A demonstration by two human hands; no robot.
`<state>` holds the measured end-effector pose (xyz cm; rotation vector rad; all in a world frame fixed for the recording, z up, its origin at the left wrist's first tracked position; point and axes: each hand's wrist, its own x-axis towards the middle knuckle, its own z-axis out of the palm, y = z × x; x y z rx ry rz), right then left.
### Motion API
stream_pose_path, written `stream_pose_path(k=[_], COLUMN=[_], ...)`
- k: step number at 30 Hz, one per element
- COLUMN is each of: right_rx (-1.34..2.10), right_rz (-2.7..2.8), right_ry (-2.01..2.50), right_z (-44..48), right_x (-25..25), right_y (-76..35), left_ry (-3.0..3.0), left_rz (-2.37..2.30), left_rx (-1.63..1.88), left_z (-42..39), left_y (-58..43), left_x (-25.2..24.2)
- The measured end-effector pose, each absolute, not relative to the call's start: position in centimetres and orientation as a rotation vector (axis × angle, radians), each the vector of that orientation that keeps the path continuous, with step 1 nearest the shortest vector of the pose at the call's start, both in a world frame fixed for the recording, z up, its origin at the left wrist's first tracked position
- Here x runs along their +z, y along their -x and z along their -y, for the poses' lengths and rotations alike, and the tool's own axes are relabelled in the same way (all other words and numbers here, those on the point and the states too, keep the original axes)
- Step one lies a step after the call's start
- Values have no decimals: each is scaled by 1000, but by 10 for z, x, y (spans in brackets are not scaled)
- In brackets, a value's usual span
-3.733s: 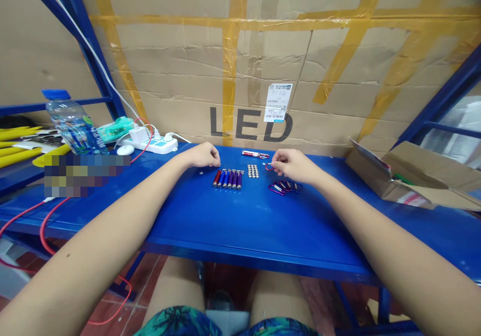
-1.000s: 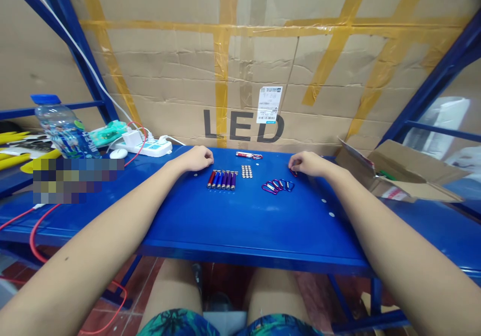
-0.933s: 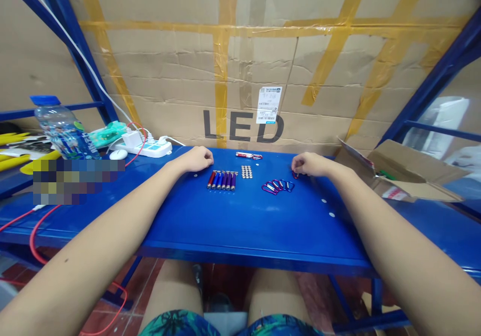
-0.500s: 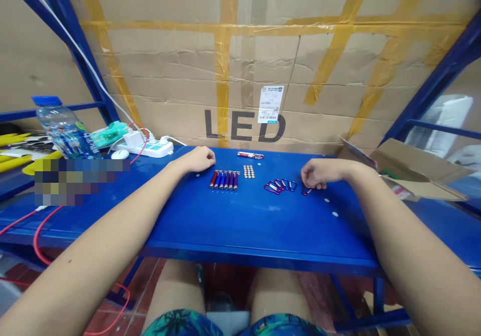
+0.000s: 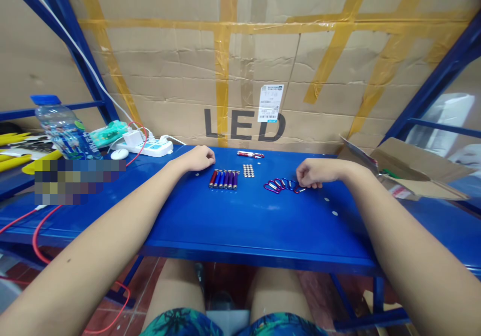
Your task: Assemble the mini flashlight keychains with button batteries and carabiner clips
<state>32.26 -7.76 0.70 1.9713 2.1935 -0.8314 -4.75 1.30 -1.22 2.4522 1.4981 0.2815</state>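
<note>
My right hand (image 5: 310, 173) is closed, thumb and fingers pinching a dark red carabiner (image 5: 300, 190) at the right end of a fanned row of carabiners (image 5: 278, 185). These are red, purple and blue, lying flat on the blue table (image 5: 240, 226). My left hand (image 5: 203, 158) rests on the table as a loose fist, and nothing shows in it. Just right of it stands a neat row of small metal tubes (image 5: 224, 179), red, blue and purple. Beside them lie several rows of button cells (image 5: 248, 171). Behind these is a red mini flashlight (image 5: 246, 154) with a carabiner attached.
On the left are a water bottle (image 5: 62, 130), a white power strip (image 5: 154, 148) and red cables (image 5: 43, 226). An open cardboard box (image 5: 424, 168) stands at the right. A large taped carton (image 5: 180, 75) marked LED closes off the back.
My right hand has slid left with the carabiner, bringing it against the end of the fanned row. My left hand has stayed in place.
</note>
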Motion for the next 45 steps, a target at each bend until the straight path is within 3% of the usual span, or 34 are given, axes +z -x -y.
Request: stream_pose_path(k=[15,22,28,45], right_rx=[-853,-513,-214,-309], right_rz=[-2211,-2487,-2745,-2844], right_ry=[-2021,-2139,-2150,-2122], right_z=[76,71,69,70], right_x=[7,8,4,1], right_y=[-325,-319,-305,-301], left_ry=[-2455,-2677,-2920,-2999], left_rz=[-1463,-1210,-1003,-996], left_rx=[348,701,456,381], left_z=[-19,-44,-69,-73], left_y=[50,19,-32,-49], left_x=[-17,-16,-16,-23])
